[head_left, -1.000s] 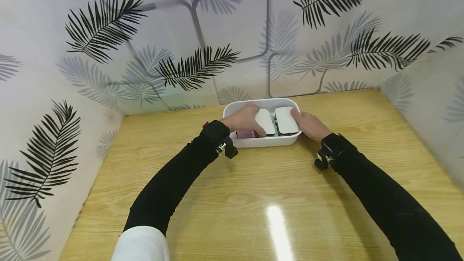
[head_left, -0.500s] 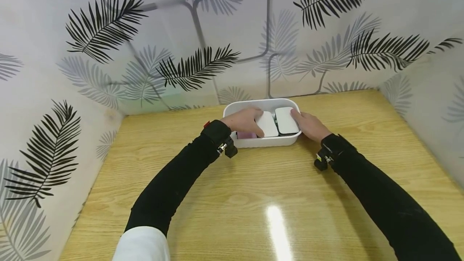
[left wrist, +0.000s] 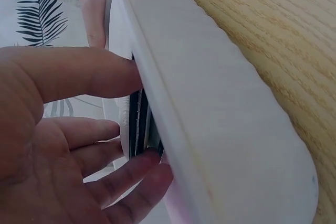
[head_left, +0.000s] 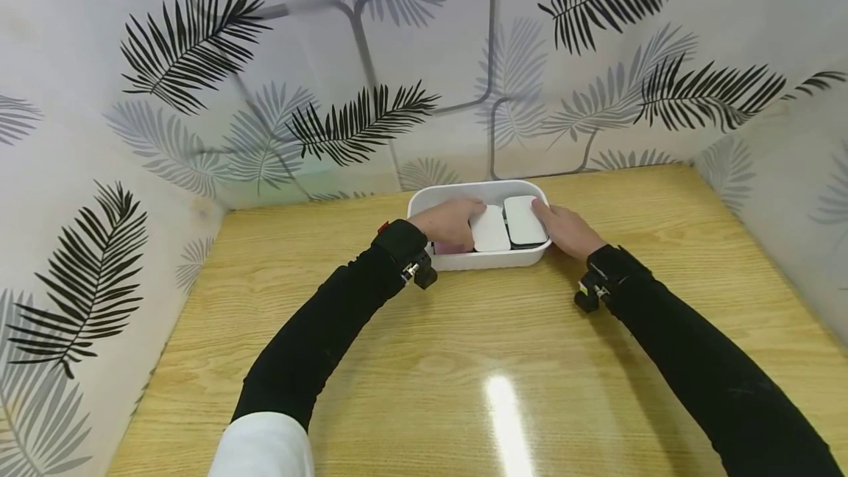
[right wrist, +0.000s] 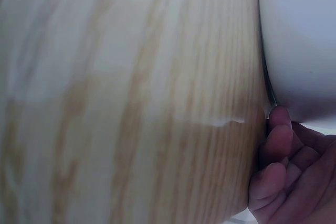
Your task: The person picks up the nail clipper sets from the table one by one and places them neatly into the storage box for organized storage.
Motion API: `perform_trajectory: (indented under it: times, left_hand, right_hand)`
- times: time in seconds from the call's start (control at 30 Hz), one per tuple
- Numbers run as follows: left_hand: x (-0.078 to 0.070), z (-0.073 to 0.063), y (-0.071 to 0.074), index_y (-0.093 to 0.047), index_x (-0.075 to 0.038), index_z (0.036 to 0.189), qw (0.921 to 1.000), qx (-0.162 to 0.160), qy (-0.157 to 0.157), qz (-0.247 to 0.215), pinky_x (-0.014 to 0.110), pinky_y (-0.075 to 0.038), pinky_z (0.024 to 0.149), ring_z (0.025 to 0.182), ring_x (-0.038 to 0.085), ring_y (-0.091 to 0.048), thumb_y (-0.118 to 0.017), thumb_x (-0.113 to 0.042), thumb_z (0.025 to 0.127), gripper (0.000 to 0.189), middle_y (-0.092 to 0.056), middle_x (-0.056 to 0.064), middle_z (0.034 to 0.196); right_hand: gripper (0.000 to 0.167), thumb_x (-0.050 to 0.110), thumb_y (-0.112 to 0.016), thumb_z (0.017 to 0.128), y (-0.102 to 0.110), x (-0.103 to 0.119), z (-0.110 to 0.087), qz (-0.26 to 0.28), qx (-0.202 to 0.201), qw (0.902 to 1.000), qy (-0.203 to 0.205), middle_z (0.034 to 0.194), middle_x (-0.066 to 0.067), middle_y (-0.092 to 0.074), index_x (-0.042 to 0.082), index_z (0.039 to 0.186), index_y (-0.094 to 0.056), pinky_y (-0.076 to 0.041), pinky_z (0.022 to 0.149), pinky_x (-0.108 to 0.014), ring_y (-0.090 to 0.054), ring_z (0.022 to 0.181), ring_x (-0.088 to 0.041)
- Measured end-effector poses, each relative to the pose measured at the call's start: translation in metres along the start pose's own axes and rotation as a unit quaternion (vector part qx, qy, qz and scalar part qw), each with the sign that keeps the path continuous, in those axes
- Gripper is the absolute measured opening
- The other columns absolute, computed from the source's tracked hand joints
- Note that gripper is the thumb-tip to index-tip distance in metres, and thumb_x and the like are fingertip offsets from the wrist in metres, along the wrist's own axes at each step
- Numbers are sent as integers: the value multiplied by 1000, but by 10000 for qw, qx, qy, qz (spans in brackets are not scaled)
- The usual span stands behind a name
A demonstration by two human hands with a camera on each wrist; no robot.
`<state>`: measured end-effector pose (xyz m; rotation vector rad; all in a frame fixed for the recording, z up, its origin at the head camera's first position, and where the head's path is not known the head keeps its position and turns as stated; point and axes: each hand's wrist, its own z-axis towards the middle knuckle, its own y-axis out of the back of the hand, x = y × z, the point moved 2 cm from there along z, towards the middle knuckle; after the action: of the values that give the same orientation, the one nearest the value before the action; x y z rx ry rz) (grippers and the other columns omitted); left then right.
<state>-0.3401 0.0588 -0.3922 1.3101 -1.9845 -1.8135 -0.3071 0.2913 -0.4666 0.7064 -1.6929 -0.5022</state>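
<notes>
A white oval-ended bin point(head_left: 486, 262) stands on the table near the back wall. Inside lie two white-topped, rounded rectangular items, the left one point(head_left: 490, 229) and the right one point(head_left: 525, 220), with something pink point(head_left: 452, 249) left of them. My left hand point(head_left: 452, 223) reaches into the bin; its thumb and fingertips touch the left item's side, where dark layered edges point(left wrist: 138, 121) show in the left wrist view. My right hand point(head_left: 568, 230) grips the bin's right end, thumb over the rim by the right item, fingers curled low outside point(right wrist: 281, 150) in the right wrist view.
The wood-grain table point(head_left: 411, 359) extends in front of the bin, with a bright light reflection point(head_left: 509, 425) on it. Leaf-patterned wall covering point(head_left: 424, 50) rises behind and at both sides.
The left white-topped item has shifted slightly to the right, closer to the other one. My left hand's thumb has drawn back from its top to its left side. My right hand stays put.
</notes>
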Motion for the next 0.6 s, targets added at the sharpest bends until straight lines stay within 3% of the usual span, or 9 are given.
perform_trajectory:
  times: [0.23,0.43,0.6]
  left_hand:
    - [2,-1,-1,-56,-2,129,9998,-143,76,-67,29,-43,83,95,21,-51,-72,-2,81,51,-55,11,115]
    - [5,-2,-4,-43,-5,151,9996,-223,124,-77,28,-41,95,112,21,-49,-72,-3,82,75,-48,12,149]
    - [5,-11,-3,-39,-5,153,9984,-502,21,275,30,-40,102,124,22,-51,-65,-4,88,70,-46,13,154]
  right_hand:
    - [91,70,-13,100,0,-1,1,-14,0,10000,3,154,-26,-39,-1,157,-27,-26,117,-54,-42,134,-39]
    - [90,68,-14,101,0,-1,0,-19,-45,10000,25,150,-26,-43,-2,156,-29,-28,115,-54,-43,128,-38]
    - [90,68,-14,101,0,-1,1,6,-35,10000,52,153,-27,-41,-2,156,-29,-26,117,-54,-42,134,-39]
